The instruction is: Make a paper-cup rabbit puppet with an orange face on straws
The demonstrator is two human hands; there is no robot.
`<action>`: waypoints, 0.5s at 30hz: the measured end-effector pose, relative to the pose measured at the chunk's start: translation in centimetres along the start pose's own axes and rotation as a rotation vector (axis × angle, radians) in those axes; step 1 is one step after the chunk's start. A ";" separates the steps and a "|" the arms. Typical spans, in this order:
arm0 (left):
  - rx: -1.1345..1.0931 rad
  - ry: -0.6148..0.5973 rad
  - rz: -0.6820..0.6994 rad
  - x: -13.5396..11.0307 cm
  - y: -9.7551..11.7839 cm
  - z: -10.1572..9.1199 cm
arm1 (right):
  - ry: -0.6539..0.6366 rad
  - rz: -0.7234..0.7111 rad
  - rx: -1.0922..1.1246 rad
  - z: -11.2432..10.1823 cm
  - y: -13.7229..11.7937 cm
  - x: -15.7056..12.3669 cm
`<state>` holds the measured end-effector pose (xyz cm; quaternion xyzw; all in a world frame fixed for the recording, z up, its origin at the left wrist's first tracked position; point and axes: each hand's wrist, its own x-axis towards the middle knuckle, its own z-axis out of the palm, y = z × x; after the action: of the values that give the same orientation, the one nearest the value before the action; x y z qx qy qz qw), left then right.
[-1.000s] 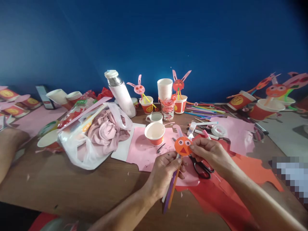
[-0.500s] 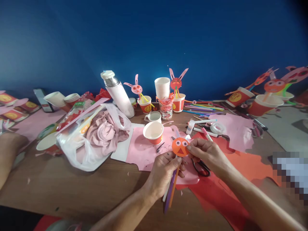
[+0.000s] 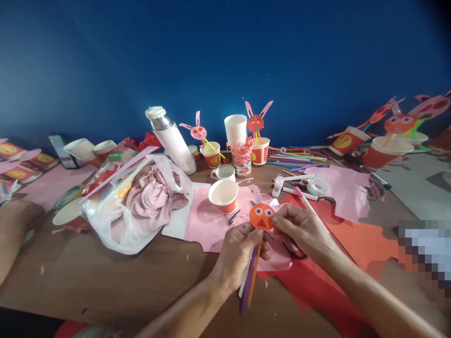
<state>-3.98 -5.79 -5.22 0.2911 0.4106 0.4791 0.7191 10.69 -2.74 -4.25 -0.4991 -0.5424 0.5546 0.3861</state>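
My left hand (image 3: 241,251) is closed around the stems of an orange round paper face (image 3: 260,220). The face has two drawn eyes and a red triangle below them. White, purple and orange stick-like stems (image 3: 252,281) hang beneath my fingers. With its fingertips my right hand (image 3: 299,225) pinches the right edge of the face. Behind the hands stands a white-lined red paper cup (image 3: 225,199) on pink paper (image 3: 207,230). Partly hidden under my right hand are black scissor handles (image 3: 298,251).
Red paper (image 3: 322,281) and orange paper (image 3: 368,246) lie at right, near a tape roll (image 3: 317,188) and a pink-capped marker (image 3: 306,202). A plastic bag (image 3: 118,234) and thermos (image 3: 174,145) are at left. Cup figures (image 3: 260,150) line the back. Another person's arm (image 3: 16,225) enters far left.
Both hands and the paper face have shifted slightly left and down, with the grip unchanged. More of the pink-capped marker shows beside my right hand. The view has moved a little.
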 end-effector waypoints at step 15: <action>-0.007 0.017 -0.022 -0.1 0.0 0.1 | -0.006 -0.013 0.049 0.2 0.6 -0.3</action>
<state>-3.92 -5.85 -5.15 0.2799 0.4183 0.4752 0.7217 10.59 -3.13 -4.80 -0.4842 -0.5332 0.5666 0.4002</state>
